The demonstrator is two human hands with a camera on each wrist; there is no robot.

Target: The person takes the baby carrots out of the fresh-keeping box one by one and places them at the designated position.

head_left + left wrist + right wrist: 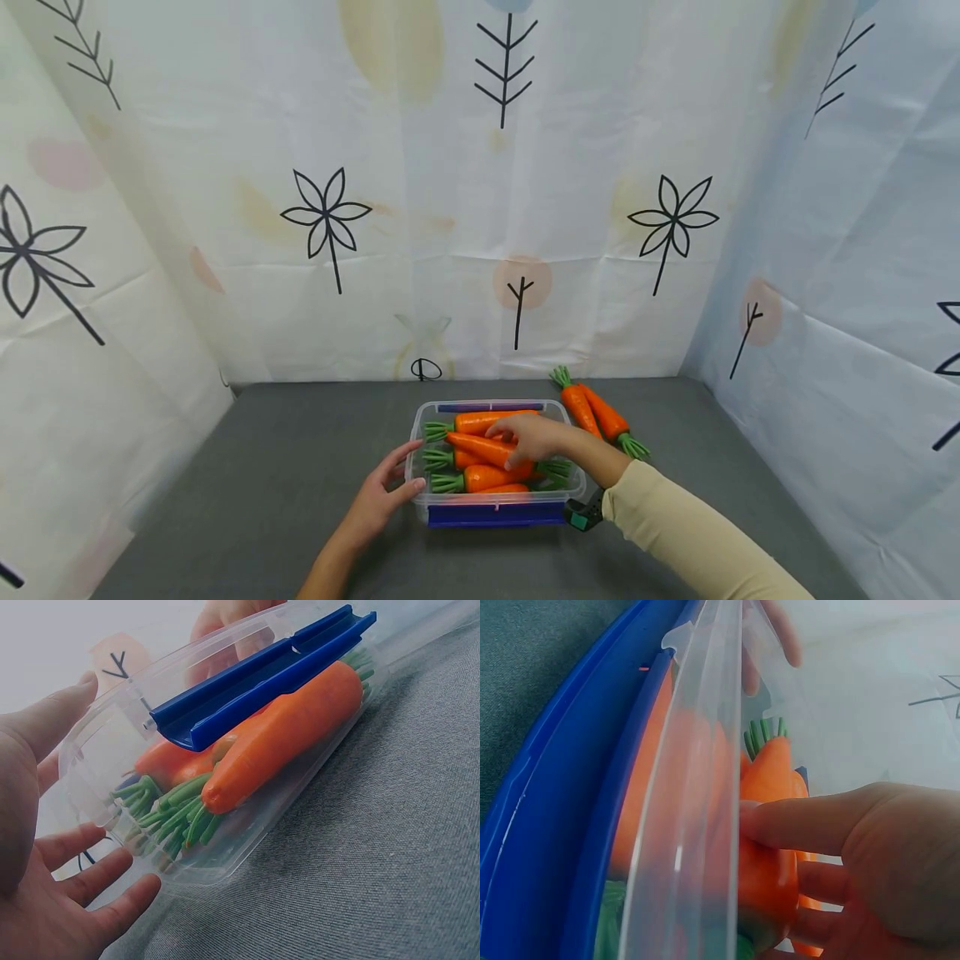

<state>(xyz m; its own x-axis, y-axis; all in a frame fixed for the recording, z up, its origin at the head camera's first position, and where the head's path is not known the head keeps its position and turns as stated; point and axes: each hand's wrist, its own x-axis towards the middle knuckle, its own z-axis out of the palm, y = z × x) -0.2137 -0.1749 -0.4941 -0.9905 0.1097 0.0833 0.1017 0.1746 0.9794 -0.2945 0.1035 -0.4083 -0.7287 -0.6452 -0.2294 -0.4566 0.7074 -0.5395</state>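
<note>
A clear plastic box [422, 497] with blue latches stands on the grey table, holding several orange carrots with green tops [487, 477]. My right hand [534, 437] reaches in from the right and grips an orange carrot [474, 447] lying on top of the others. In the right wrist view the thumb presses one side of this carrot [767, 862] and the fingers curl round the other. My left hand [381, 497] is at the box's left end, thumb near the front corner. Its fingers [124, 904] are spread beside the clear wall in the left wrist view.
Two more carrots [606, 414] lie on the table [315, 450] behind the box to the right, tops pointing opposite ways. A patterned white cloth [450, 208] hangs along the back and both sides. A blue latch [262, 682] juts out from the box's front.
</note>
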